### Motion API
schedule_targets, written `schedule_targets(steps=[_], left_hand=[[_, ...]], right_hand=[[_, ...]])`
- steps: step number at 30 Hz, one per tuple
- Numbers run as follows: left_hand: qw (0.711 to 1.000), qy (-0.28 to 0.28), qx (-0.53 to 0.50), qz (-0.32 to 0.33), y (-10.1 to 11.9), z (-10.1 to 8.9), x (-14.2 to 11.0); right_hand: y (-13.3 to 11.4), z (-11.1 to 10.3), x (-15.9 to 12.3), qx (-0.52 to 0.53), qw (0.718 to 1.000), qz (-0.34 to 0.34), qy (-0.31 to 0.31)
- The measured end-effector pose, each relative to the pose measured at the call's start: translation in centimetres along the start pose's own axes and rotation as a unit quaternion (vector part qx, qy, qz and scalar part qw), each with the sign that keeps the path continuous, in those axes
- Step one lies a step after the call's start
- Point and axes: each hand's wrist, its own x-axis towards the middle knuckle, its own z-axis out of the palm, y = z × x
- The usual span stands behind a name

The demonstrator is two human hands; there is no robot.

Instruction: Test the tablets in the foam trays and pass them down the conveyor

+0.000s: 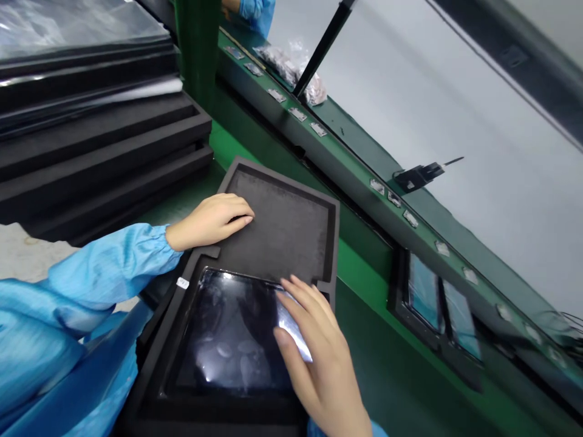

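A glossy black screen panel (228, 334) lies in the recess of a black foam tray (173, 340) in front of me. My right hand (314, 340) rests flat on the panel's right part, fingers stretched out, touching its far right corner. A second black foam tray (291, 224) lies just beyond, empty. My left hand (212, 220) lies on that tray's left rim with the fingers extended over the foam. Both arms wear blue sleeves.
A stack of black foam trays (100, 145) rises at the left, with a panel on top. A green conveyor frame (364, 176) with small metal clips runs diagonally at right. Two panels in a tray (441, 303) sit beside it. Another person's blue sleeve (257, 12) shows at the top.
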Motion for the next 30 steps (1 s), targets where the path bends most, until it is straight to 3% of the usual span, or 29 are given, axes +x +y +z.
schedule_targets(steps=[3,7,11,15,19,23,25,30], left_hand=[[1.000,0.000,-0.001,-0.001,0.1,-0.1,0.0],[1.000,0.001,-0.004,-0.006,0.2,-0.2,-0.1],[1.000,-0.005,-0.006,-0.002,0.2,-0.3,-0.3],[1.000,-0.004,-0.012,0.002,-0.1,-0.1,-0.5],[1.000,0.002,-0.018,0.004,-0.3,-0.1,-0.6],[1.000,0.006,-0.016,0.000,-0.2,-0.2,-0.7],[1.000,0.002,-0.015,-0.001,-0.1,-0.3,-0.8],[1.000,0.010,-0.022,-0.001,0.0,-0.3,-1.0]], right_hand=[[0.3,0.4,-5.3,-0.004,0.995,0.082,0.048],[-0.7,3.8,-10.0,0.061,0.975,0.188,0.104],[-2.9,6.2,-11.2,0.116,0.942,0.240,0.205],[-4.4,6.6,-11.1,0.107,0.921,0.282,0.247],[-4.5,6.1,-11.5,0.045,0.922,0.298,0.243],[-3.7,5.2,-12.4,0.024,0.981,0.131,0.143],[-3.1,4.3,-12.8,0.011,0.989,0.100,0.107],[-3.0,3.7,-11.8,-0.077,0.960,0.238,0.128]])
